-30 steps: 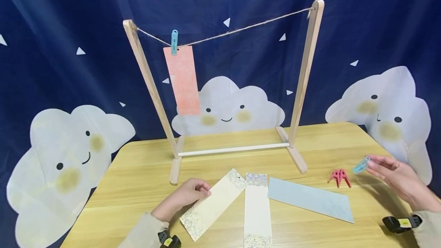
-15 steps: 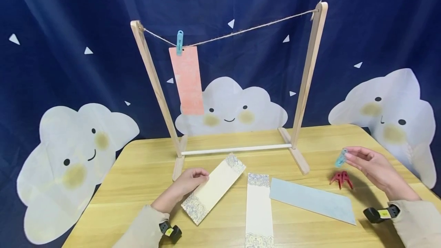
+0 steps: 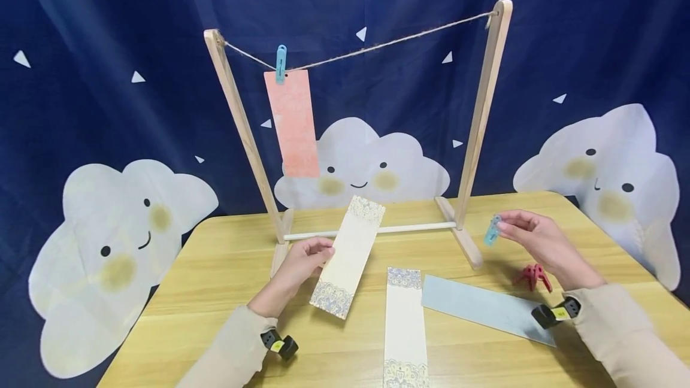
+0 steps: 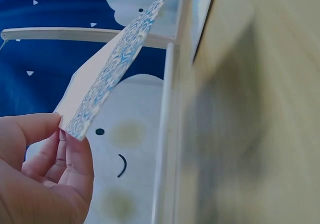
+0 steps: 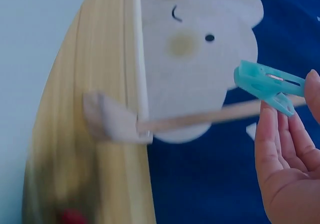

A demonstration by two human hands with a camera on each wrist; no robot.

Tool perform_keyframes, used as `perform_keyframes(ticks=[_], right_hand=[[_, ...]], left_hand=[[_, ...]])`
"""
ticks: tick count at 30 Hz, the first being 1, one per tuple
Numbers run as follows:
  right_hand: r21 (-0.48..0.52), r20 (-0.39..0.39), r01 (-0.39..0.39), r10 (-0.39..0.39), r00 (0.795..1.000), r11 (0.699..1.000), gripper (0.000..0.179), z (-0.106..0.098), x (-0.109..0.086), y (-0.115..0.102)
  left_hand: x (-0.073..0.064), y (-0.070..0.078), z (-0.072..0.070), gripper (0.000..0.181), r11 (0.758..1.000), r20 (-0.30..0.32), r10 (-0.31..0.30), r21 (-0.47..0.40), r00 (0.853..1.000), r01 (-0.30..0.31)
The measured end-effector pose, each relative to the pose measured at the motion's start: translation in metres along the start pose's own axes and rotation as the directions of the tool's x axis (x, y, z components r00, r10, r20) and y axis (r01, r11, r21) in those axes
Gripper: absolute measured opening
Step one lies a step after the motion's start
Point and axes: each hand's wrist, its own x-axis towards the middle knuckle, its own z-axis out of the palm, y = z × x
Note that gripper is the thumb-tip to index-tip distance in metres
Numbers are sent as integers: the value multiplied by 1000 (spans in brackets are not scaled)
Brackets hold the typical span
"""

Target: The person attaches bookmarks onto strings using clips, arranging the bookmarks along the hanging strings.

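My left hand (image 3: 299, 263) pinches a cream paper strip (image 3: 351, 256) with lace-patterned ends by its left long edge, held tilted above the table. In the left wrist view the thumb and fingers meet on the strip's (image 4: 97, 79) edge. On the right, my right hand (image 3: 544, 250) pinches a light-blue clothespin (image 3: 492, 230) above the table; in the right wrist view the clothespin (image 5: 267, 79) sits between thumb and fingers. A pink strip (image 3: 293, 124) hangs from the twine (image 3: 399, 45) under another blue clothespin (image 3: 281, 64), near the left post.
A wooden stand with a left post (image 3: 242, 130), a right post (image 3: 483, 112) and a low white rod (image 3: 415, 229) stands on the table (image 3: 215, 292). A second cream strip (image 3: 405, 322), a pale-blue strip (image 3: 480, 309) and red clothespins (image 3: 533, 277) lie in front.
My left hand has lifted the cream strip off the table, up and toward the stand, turning it more upright. My right hand has carried the blue clothespin left, past the red ones, and slightly up.
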Motion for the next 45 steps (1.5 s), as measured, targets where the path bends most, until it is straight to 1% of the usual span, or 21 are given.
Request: perform_keyframes(ticks=[2, 3, 6, 8, 13, 16, 18, 20, 24, 26, 29, 32, 34, 36, 38, 41, 45], right_hand=[[-91, -4, -6, 6, 1000, 996, 29, 8, 3, -7], [-99, 0, 1, -1, 1000, 995, 29, 11, 6, -10], [-44, 20, 38, -37, 999, 998, 24, 22, 13, -15], [-34, 26, 50, -49, 998, 998, 22, 28, 17, -19], [-80, 33, 42, -39, 999, 996, 30, 38, 27, -30], [-92, 39, 78, -75, 996, 993, 29, 42, 35, -38], [-97, 32, 114, -111, 993, 989, 28, 45, 40, -44], [-96, 20, 158, -157, 987, 983, 27, 47, 45, -52], [-104, -1, 210, -211, 977, 972, 30, 51, 51, -71], [-109, -2, 219, -221, 975, 970, 30, 53, 54, -81], [-117, -15, 207, -210, 978, 971, 31, 58, 59, -96], [-149, -30, 193, -199, 979, 970, 33, 63, 62, -112], [-158, -27, 198, -204, 979, 967, 34, 65, 65, -123], [-150, -18, 213, -218, 976, 965, 34, 67, 68, -134], [-122, -7, 235, -238, 971, 964, 33, 70, 72, -144], [-47, 12, 287, -287, 958, 957, 26, 74, 79, -159], [66, 30, 348, -350, 936, 935, 18, 80, 90, -180]], left_hand=[[2, 5, 2, 22, 1000, -21, 11, -10, 1000, -11], [3, 7, 4, 21, 1000, -33, 16, -10, 999, -16], [6, 13, 6, 20, 999, -65, 29, -15, 997, -30], [7, 17, 8, 19, 999, -77, 35, -28, 996, -37], [13, 24, 10, 17, 997, -110, 49, -61, 993, -56], [18, 29, 12, 16, 994, -141, 70, -70, 988, -80], [21, 32, 13, 16, 992, -160, 88, -73, 983, -100], [25, 36, 14, 15, 990, -179, 105, -78, 978, -120], [31, 44, 17, 15, 982, -228, 130, -107, 965, -158], [34, 49, 17, 16, 975, -260, 142, -128, 955, -179], [37, 55, 17, 17, 965, -312, 151, -158, 938, -208], [38, 61, 16, 18, 963, -343, 149, -162, 927, -214], [39, 65, 16, 19, 962, -353, 153, -160, 923, -221], [41, 68, 15, 19, 958, -362, 163, -163, 918, -235], [42, 72, 14, 18, 953, -373, 173, -168, 911, -250], [45, 77, 14, 16, 945, -386, 198, -170, 901, -280], [49, 83, 16, 17, 937, -404, 231, -153, 885, -315]])
